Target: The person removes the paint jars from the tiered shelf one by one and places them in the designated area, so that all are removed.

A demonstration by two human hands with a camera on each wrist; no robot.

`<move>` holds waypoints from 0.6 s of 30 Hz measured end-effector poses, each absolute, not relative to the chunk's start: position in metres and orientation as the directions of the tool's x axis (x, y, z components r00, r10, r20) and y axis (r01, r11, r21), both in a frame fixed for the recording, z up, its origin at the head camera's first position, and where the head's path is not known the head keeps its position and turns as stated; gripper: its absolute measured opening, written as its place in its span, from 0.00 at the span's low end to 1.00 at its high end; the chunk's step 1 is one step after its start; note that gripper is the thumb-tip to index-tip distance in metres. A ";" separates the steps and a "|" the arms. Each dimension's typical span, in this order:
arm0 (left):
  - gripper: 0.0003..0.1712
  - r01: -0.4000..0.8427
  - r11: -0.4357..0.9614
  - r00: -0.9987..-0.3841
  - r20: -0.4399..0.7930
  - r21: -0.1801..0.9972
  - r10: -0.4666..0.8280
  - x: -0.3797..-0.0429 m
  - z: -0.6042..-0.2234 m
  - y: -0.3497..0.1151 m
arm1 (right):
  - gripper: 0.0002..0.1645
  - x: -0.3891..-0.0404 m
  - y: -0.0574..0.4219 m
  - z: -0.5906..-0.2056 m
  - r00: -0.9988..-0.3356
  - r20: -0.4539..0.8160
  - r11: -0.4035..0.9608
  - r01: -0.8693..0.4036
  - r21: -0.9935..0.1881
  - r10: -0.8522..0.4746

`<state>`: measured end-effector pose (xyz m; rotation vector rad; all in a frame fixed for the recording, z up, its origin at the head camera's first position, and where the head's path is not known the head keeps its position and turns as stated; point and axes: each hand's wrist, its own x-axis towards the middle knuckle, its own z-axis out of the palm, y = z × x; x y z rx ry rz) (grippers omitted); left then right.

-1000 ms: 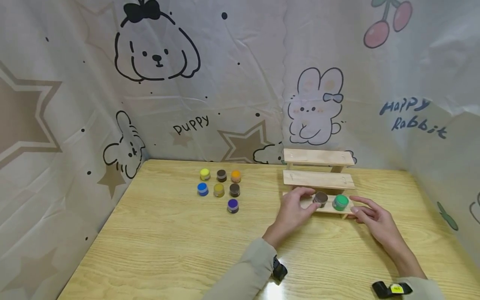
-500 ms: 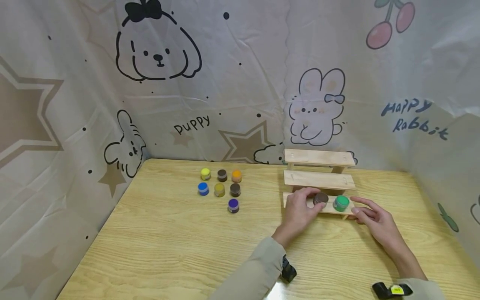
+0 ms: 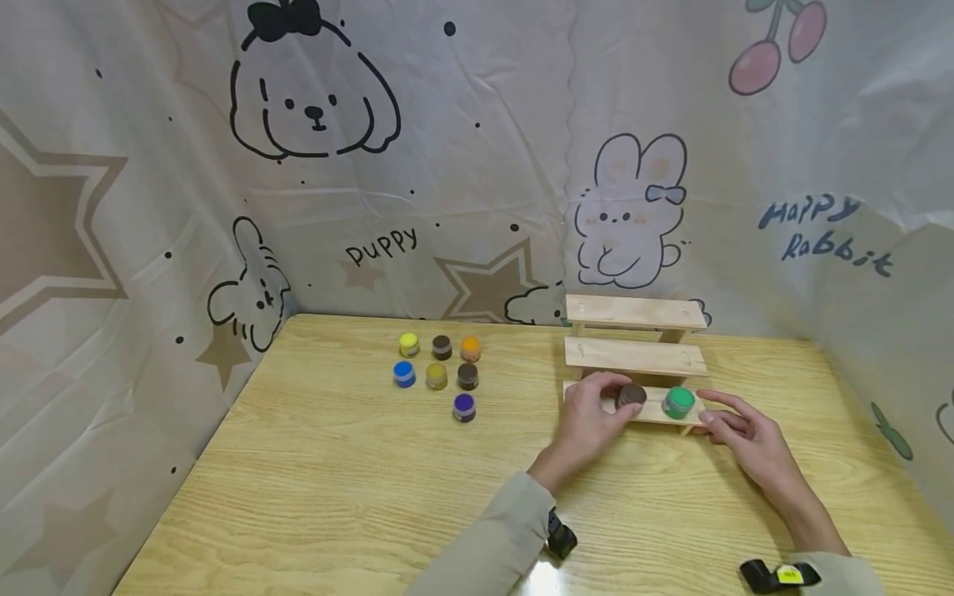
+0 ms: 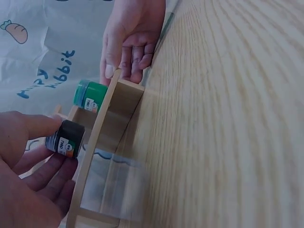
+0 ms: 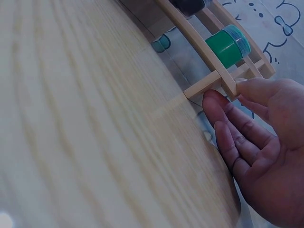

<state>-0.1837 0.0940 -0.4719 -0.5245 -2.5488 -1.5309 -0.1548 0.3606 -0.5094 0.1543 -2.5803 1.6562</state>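
Note:
My left hand pinches a small paint jar with a dark brown lid between thumb and fingers. The jar is over the lowest step of a three-tier wooden stand; the left wrist view shows the jar's label. To its right on the same step stands a green paint jar, with a gap between the two. At the step's right end, my right hand holds the wood, thumb at the corner and fingertips beneath it in the right wrist view.
Several more paint jars stand in loose rows left of the stand, among them a yellow jar, a blue jar and a purple jar. Behind the wooden table hangs a printed curtain.
My left hand has shifted a little rightward, then back left, and the brown-lidded jar now sits slightly farther left of the green one. My right hand stays at the stand's end.

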 end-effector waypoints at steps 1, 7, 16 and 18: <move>0.17 0.360 0.421 -0.930 0.282 0.833 0.237 -0.183 -0.472 0.092 | 0.28 -0.155 0.361 -0.509 -0.992 0.114 0.412 -0.123 -0.903 -0.046; 0.17 0.411 0.383 -0.906 0.323 0.827 0.274 -0.176 -0.471 0.078 | 0.29 -0.156 0.361 -0.508 -0.991 0.119 0.405 -0.133 -0.905 -0.060; 0.18 0.410 0.261 -0.892 0.325 0.874 0.314 -0.167 -0.469 0.055 | 0.28 -0.154 0.361 -0.508 -0.989 0.123 0.378 -0.144 -0.915 -0.079; 0.18 0.409 0.252 -0.891 0.324 0.877 0.319 -0.165 -0.469 0.049 | 0.28 -0.154 0.362 -0.509 -0.990 0.115 0.375 -0.136 -0.917 -0.076</move>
